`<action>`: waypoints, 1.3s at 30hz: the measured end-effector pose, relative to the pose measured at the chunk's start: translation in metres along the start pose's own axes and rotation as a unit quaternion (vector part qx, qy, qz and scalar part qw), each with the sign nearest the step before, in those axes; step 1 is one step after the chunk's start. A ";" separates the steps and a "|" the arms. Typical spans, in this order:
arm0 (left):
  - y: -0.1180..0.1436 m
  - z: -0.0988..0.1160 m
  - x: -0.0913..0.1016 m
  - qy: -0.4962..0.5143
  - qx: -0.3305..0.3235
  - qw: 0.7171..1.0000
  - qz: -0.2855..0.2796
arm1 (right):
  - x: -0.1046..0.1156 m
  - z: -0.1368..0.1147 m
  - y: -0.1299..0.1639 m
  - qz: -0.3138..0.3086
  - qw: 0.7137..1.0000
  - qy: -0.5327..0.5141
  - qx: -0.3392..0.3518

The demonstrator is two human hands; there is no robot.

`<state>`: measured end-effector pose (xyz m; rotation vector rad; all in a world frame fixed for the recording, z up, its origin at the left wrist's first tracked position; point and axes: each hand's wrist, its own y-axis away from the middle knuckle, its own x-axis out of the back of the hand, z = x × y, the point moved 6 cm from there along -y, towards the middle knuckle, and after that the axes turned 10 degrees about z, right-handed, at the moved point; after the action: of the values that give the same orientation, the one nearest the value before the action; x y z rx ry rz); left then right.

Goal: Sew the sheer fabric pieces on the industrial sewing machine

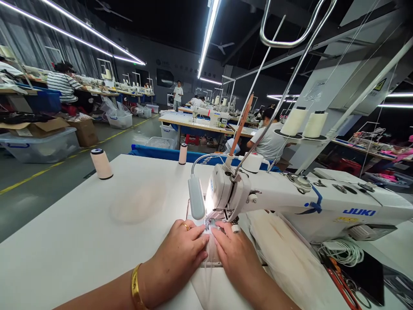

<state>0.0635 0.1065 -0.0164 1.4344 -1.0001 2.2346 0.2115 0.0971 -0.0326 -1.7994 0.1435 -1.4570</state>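
My left hand [179,254] and my right hand [237,258] lie flat, side by side, on a strip of sheer white fabric [211,254] at the needle of a white JUKI sewing machine [290,200]. Fingers of both hands press the fabric just in front of the presser foot [213,221]. The left hand wears a gold ring, its wrist a gold bangle. A small lamp [196,198] on the machine lights the needle area. More pale fabric [290,254] hangs to the right under the machine arm.
A thread cone [101,163] and a smaller spool [183,153] stand on the white table [80,237]. A faint round cloth piece [138,202] lies mid-table. Red scissors [343,284] and a white cord coil [343,252] sit at the right. Other people work at distant tables.
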 end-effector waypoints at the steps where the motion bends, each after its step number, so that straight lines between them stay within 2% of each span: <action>1: 0.000 0.000 0.004 0.009 0.003 1.000 0.001 | 0.003 0.000 0.001 0.001 1.000 -0.010 0.004; 4: 0.003 0.002 0.020 0.056 -0.005 0.998 -0.020 | 0.019 -0.003 0.000 -0.009 0.997 -0.081 0.011; 7: 0.009 0.007 0.032 0.093 -0.052 0.992 -0.071 | 0.035 -0.009 -0.002 -0.098 0.974 -0.206 -0.004; 9: 0.011 0.008 0.034 0.089 -0.071 0.990 -0.080 | 0.041 -0.014 -0.003 -0.151 0.956 -0.251 -0.004; 11: 0.010 0.006 0.031 0.081 -0.066 0.993 -0.064 | 0.043 -0.016 -0.004 -0.161 0.956 -0.246 0.000; 15: 0.001 -0.002 0.015 0.115 0.008 0.993 -0.018 | 0.034 -0.009 -0.005 -0.130 0.967 -0.216 -0.028; 19: -0.012 -0.007 0.007 0.178 0.078 0.981 0.024 | 0.035 0.004 -0.009 -0.018 0.962 -0.250 -0.105; 22: -0.018 -0.008 0.006 0.175 0.096 0.978 0.053 | 0.036 0.008 -0.011 0.040 0.955 -0.258 -0.143; 26: -0.021 -0.010 0.003 0.160 0.084 0.981 0.070 | 0.034 0.008 -0.012 0.080 0.940 -0.278 -0.179; 33: -0.023 -0.010 0.006 0.206 0.081 0.973 0.069 | 0.033 0.007 -0.012 0.095 0.922 -0.317 -0.203; 39: -0.025 -0.005 0.014 0.244 0.071 0.964 0.072 | 0.032 0.009 -0.010 0.083 0.931 -0.303 -0.188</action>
<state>0.0682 0.1263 0.0039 0.8018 -0.8086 2.6250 0.2256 0.0910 -0.0020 -2.4036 0.2625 -0.7341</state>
